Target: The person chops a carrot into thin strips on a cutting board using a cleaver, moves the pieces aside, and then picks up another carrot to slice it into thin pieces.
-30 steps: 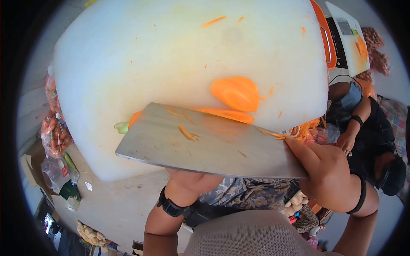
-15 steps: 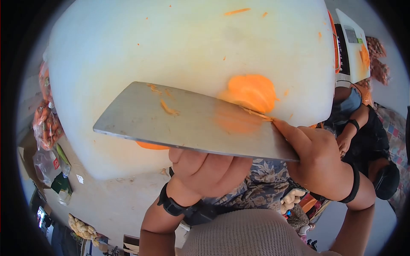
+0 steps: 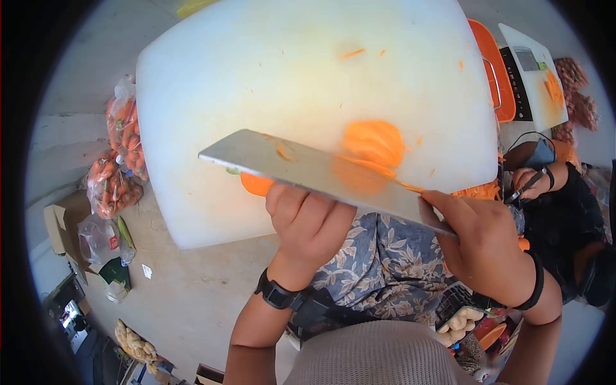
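My right hand [image 3: 484,240] is closed round the handle end of a broad cleaver [image 3: 301,165]. Bits of orange cling to its wide metal blade, which slants over the white cutting board [image 3: 244,83]. Curled behind the blade, my left hand [image 3: 308,224] grips a carrot [image 3: 255,185]. Only its orange side and a greenish end show; the cleaver hides the rest. Thin overlapping carrot slices [image 3: 375,138] lie on the board just beyond the blade, and a few thin strips touch the blade's edge near my right fingers.
Bags of carrots [image 3: 110,186] stand on the floor to the left. At the right are an orange tub [image 3: 504,83] and a second white board [image 3: 545,106]. A co-worker's hand [image 3: 529,185] holds a dark-handled tool there. More cut carrot [image 3: 481,191] is heaped below the board's right corner.
The view has shifted, showing more of the floor and the tub. The cleaver has tipped to a steeper angle, so its face looks narrower. More of the left hand shows, and the slices look more stacked.
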### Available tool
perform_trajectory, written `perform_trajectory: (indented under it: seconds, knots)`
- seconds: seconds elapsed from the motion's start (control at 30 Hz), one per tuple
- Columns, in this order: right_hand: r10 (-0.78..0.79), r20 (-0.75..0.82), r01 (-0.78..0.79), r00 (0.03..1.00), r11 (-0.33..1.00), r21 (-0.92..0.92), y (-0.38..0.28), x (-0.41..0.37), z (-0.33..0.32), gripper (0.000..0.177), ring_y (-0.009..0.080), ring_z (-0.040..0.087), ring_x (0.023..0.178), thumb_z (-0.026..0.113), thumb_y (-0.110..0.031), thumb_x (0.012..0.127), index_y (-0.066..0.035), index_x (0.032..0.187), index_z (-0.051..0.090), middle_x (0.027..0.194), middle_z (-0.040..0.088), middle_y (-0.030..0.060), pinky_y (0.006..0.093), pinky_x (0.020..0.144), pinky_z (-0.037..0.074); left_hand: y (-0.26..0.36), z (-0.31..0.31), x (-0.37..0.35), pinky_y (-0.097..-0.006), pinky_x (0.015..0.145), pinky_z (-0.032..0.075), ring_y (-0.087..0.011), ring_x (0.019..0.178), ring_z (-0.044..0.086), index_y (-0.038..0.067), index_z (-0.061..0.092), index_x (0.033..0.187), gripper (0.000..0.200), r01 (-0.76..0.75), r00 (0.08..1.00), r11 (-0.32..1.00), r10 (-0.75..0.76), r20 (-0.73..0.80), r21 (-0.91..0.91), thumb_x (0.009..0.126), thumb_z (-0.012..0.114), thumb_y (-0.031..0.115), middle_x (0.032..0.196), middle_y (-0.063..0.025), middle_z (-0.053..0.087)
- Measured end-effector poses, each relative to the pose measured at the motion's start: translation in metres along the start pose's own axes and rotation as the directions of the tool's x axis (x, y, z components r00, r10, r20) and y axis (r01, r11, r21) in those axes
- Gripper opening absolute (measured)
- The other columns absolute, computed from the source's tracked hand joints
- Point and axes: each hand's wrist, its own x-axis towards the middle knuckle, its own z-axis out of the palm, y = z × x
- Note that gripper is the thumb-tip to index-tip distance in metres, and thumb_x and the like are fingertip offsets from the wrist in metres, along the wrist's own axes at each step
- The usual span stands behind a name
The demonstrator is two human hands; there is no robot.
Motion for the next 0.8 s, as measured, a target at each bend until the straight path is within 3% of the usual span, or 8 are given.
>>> perform_trajectory:
  seconds: [0.13, 0.2, 0.23, 0.3, 0.43, 0.5, 0.8]
  knots:
    - [-0.030, 0.025, 0.033, 0.999, 0.995, -0.094, -0.003, -0.014, -0.004, 0.046, 0.0236, 0.058, 0.054, 0.063, -0.002, 0.067, 0.003, 0.113, 0.058, 0.064, 0.054, 0.0079, 0.0342, 0.049, 0.046, -0.001, 0.003, -0.010, -0.0355, 0.081, 0.047, -0.0248, 0.094, 0.059, 0.010, 0.072, 0.082, 0.019, 0.022, 0.999, 0.996, -0.025, -0.032, -0.089, 0.064, 0.072, 0.007, 0.097, -0.0034, 0.066]
    - [-0.027, 0.036, 0.031, 0.999, 0.991, -0.127, -0.005, -0.021, -0.007, 0.048, 0.0224, 0.057, 0.054, 0.063, -0.002, 0.066, 0.004, 0.113, 0.058, 0.064, 0.053, 0.0073, 0.0338, 0.048, 0.045, 0.004, -0.003, -0.014, -0.0394, 0.086, 0.047, -0.0266, 0.094, 0.061, 0.010, 0.071, 0.083, 0.015, 0.265, 0.960, 0.940, -0.238, 0.145, -0.216, 0.068, 0.072, 0.007, 0.099, -0.0045, 0.066]
    - [-0.030, 0.051, 0.038, 0.998, 0.987, -0.158, -0.006, -0.023, -0.008, 0.049, 0.0211, 0.057, 0.053, 0.063, -0.002, 0.066, 0.005, 0.114, 0.057, 0.064, 0.052, 0.0067, 0.0333, 0.047, 0.044, 0.003, -0.002, -0.017, -0.0394, 0.086, 0.047, -0.0266, 0.094, 0.061, 0.010, 0.071, 0.083, 0.015, 0.266, 0.960, 0.939, -0.238, 0.147, -0.217, 0.068, 0.072, 0.007, 0.099, -0.0045, 0.066]
    - [-0.014, 0.055, 0.022, 0.998, 0.988, -0.151, -0.007, -0.027, -0.010, 0.049, 0.0208, 0.056, 0.053, 0.063, -0.002, 0.067, 0.005, 0.114, 0.058, 0.064, 0.052, 0.0064, 0.0334, 0.047, 0.044, -0.001, 0.002, -0.023, -0.0430, 0.088, 0.046, -0.0284, 0.095, 0.062, 0.010, 0.072, 0.083, 0.013, 0.129, 0.991, 0.981, -0.122, 0.056, -0.143, 0.070, 0.071, 0.007, 0.099, -0.0046, 0.067]
    - [0.013, 0.044, -0.006, 0.999, 0.990, -0.144, -0.004, -0.032, -0.009, 0.049, 0.0200, 0.056, 0.052, 0.063, -0.003, 0.067, 0.004, 0.115, 0.058, 0.065, 0.052, 0.0059, 0.0335, 0.047, 0.043, 0.003, -0.003, -0.020, -0.0430, 0.088, 0.047, -0.0283, 0.094, 0.063, 0.011, 0.072, 0.083, 0.012, 0.120, 0.990, 0.990, -0.113, 0.078, -0.079, 0.071, 0.071, 0.009, 0.096, -0.0038, 0.067]
    - [0.021, 0.052, -0.013, 0.998, 0.988, -0.151, -0.004, -0.033, -0.009, 0.049, 0.0200, 0.056, 0.052, 0.063, -0.003, 0.068, 0.004, 0.116, 0.057, 0.065, 0.051, 0.0059, 0.0333, 0.046, 0.043, 0.006, -0.003, -0.023, -0.0420, 0.085, 0.048, -0.0279, 0.093, 0.064, 0.012, 0.071, 0.084, 0.012, 0.382, 0.922, 0.881, -0.344, 0.177, -0.280, 0.072, 0.072, 0.011, 0.093, -0.0033, 0.067]
    - [0.040, 0.127, -0.015, 0.991, 0.981, -0.196, -0.006, -0.030, -0.012, 0.050, 0.0207, 0.056, 0.053, 0.062, -0.004, 0.068, 0.005, 0.117, 0.057, 0.065, 0.052, 0.0063, 0.0336, 0.046, 0.043, -0.002, -0.006, -0.024, -0.0432, 0.082, 0.051, -0.0298, 0.090, 0.066, 0.011, 0.071, 0.087, 0.014, 0.160, 0.983, 0.969, -0.139, 0.120, -0.186, 0.073, 0.071, 0.011, 0.096, -0.0051, 0.069]
